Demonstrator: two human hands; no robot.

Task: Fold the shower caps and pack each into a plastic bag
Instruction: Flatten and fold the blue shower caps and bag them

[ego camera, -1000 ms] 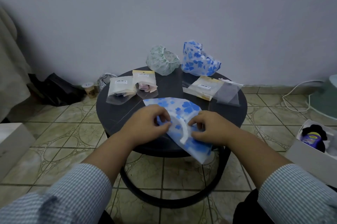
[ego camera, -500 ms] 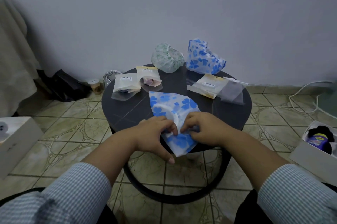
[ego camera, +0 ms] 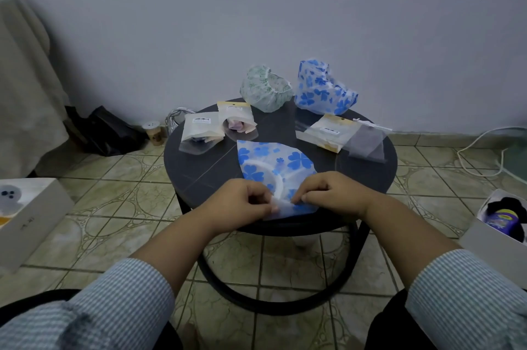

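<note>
Both hands sit at the near edge of the table [ego camera: 370,178], working the same cap [ego camera: 273,161]. The left hand [ego camera: 242,200] has its fingers curled in, pinching the near flap, and the right hand [ego camera: 330,192] is pinching too, fingertips tucked onto the fold right beside the left. Looks to me like they're pinning the crease so the slippery film doesn't spring back open. The cap lies flat on the table in front of the hands, its near end hanging a little over the rim.

The stuff is thin, frosted, semi-see-through plastic with blue clover prints, and a white gathered elastic band curves across it. Flattened, it makes a rough wedge, wider at the far side. I'd guess it holds a crease badly, hence two hands.

The table is round, dark and glossy, on a looped black base.

Mid-table on the left: two bags [ego camera: 202,130] that seem already filled, frosted fronts with a label on the nearer one. On the right, a flat stack of empties [ego camera: 328,133] with a clear one [ego camera: 368,143] half overlapping it, all within easy reach for packing.

At the far edge, two caps not yet folded: a puffy green-patterned one [ego camera: 265,88] and a blue clover one [ego camera: 322,90], both standing up crumpled.
</note>
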